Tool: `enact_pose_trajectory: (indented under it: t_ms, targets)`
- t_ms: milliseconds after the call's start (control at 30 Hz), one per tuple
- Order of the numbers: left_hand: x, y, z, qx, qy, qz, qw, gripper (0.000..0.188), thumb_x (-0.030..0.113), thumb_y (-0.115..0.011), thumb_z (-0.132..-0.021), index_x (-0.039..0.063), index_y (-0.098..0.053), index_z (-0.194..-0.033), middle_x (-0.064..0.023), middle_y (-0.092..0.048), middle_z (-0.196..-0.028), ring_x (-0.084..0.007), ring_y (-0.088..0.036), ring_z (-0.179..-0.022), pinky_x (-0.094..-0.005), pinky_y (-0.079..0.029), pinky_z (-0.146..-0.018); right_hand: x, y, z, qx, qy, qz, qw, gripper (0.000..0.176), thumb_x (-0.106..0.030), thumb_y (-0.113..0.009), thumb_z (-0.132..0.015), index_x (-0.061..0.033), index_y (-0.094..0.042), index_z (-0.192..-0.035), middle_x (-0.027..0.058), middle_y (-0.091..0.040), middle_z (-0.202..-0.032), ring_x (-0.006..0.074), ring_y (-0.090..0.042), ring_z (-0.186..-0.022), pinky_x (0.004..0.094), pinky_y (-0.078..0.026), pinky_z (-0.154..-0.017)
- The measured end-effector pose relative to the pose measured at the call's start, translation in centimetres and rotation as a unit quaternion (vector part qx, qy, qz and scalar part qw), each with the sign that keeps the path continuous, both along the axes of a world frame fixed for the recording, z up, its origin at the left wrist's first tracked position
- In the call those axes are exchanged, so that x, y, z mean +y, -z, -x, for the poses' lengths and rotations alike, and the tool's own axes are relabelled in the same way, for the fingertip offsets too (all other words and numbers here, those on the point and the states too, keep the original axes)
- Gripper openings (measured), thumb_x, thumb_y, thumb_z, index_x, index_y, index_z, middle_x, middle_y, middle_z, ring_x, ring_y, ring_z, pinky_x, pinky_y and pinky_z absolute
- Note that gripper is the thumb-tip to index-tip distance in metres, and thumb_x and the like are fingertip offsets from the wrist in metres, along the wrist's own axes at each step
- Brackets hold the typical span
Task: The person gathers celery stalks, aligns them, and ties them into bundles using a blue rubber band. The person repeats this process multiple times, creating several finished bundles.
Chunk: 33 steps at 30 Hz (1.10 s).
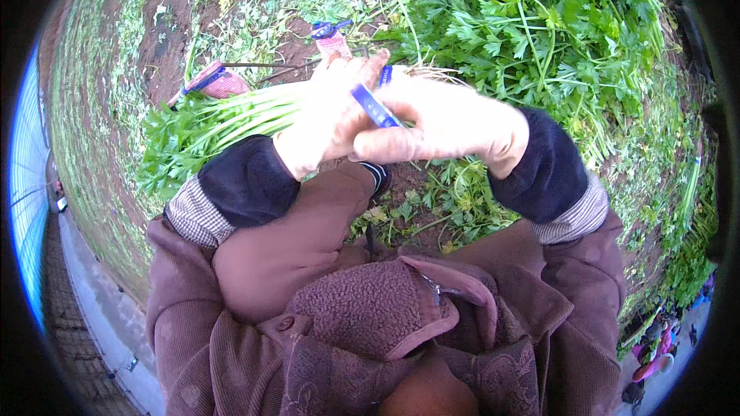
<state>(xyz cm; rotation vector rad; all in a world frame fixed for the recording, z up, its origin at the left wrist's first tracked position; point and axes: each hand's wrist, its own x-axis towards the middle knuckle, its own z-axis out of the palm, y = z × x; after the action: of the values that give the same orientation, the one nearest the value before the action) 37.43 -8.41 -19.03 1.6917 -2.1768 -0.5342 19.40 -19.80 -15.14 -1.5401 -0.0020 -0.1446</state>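
Observation:
My left hand (324,112), washed out by bright light, is closed over the pale stalks of a celery bunch (254,115). The bunch lies crosswise, its leaves to the left and thin roots (436,73) showing past my hands on the right. A blue printed band (374,105) slants between my hands. My right hand (445,118) pinches its lower end between thumb and fingers. Another bit of blue shows just above, near the stalks; whether it goes fully around the bunch is hidden by my hands.
A large heap of leafy celery (537,29) stands at upper right. Beyond my hands are two pink wrapped pieces (222,84) with blue ties, near a thin dark rod (260,65). Loose leaves (457,202) litter the soil by my shoe (378,178). Colourful items (656,352) sit at far lower right.

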Motion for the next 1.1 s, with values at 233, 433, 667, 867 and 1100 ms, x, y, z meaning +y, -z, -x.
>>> enact_pose_trajectory:
  t_ms: [233, 433, 667, 867, 1100]
  targets:
    - [0.0, -3.0, -0.4, 0.107, -0.116, -0.189, 0.969, 0.095, 0.016, -0.082, -0.070, 0.005, -0.038, -0.153, -0.0214, -0.052, -0.141, -0.0365, -0.049, -0.135, -0.0452, -0.037, -0.117, -7.3, 6.2, -4.3, -0.125, 0.303, 0.419, 0.847, 0.043, -0.028, -0.072, -0.095, -0.0176, -0.063, -0.136, 0.0219, -0.049, -0.151, 0.0365, -0.049, -0.138, 0.0530, -0.039, -0.116]
    - [-0.4, -4.0, 0.3, 0.118, -0.094, -0.176, 0.973, 0.094, 0.012, -0.082, -0.068, 0.004, -0.040, -0.152, -0.0179, -0.060, -0.130, -0.0360, -0.055, -0.124, -0.0430, -0.043, -0.111, -2.2, 12.9, -1.8, 0.225, 0.175, -0.234, 0.929, 0.026, -0.025, -0.071, -0.097, -0.0023, -0.071, -0.111, 0.0041, -0.073, -0.097, 0.0145, -0.067, -0.094, 0.0358, -0.054, -0.092]
    - [-2.2, -4.6, 0.6, -0.012, 0.047, -0.219, 0.975, 0.064, 0.018, -0.082, -0.063, 0.004, -0.061, -0.122, -0.0144, -0.062, -0.103, -0.0357, -0.062, -0.102, -0.0450, -0.050, -0.093, 2.7, 11.3, 1.1, 0.173, 0.092, -0.615, 0.764, 0.034, -0.026, -0.070, -0.098, -0.0034, -0.052, -0.115, 0.0085, -0.066, -0.102, 0.0214, -0.071, -0.091, 0.0382, -0.063, -0.076]
    - [-1.5, -3.8, 0.8, -0.095, 0.056, -0.152, 0.982, 0.066, 0.023, -0.080, -0.055, 0.005, -0.066, -0.117, -0.0123, -0.064, -0.106, -0.0327, -0.063, -0.104, -0.0421, -0.050, -0.092, 2.0, 10.0, 1.0, 0.182, 0.126, -0.640, 0.736, 0.024, -0.015, -0.062, -0.102, -0.0035, -0.057, -0.123, 0.0094, -0.070, -0.112, 0.0231, -0.074, -0.098, 0.0400, -0.063, -0.085]
    - [-1.3, -3.2, -0.6, -0.019, 0.000, -0.095, 0.995, 0.072, 0.021, -0.083, -0.059, 0.003, -0.063, -0.126, -0.0158, -0.065, -0.115, -0.0354, -0.060, -0.110, -0.0440, -0.048, -0.098, 0.9, 8.9, -2.2, 0.166, 0.243, -0.554, 0.779, 0.023, -0.004, -0.063, -0.095, 0.0017, -0.059, -0.117, 0.0074, -0.068, -0.104, 0.0197, -0.071, -0.089, 0.0357, -0.061, -0.082]
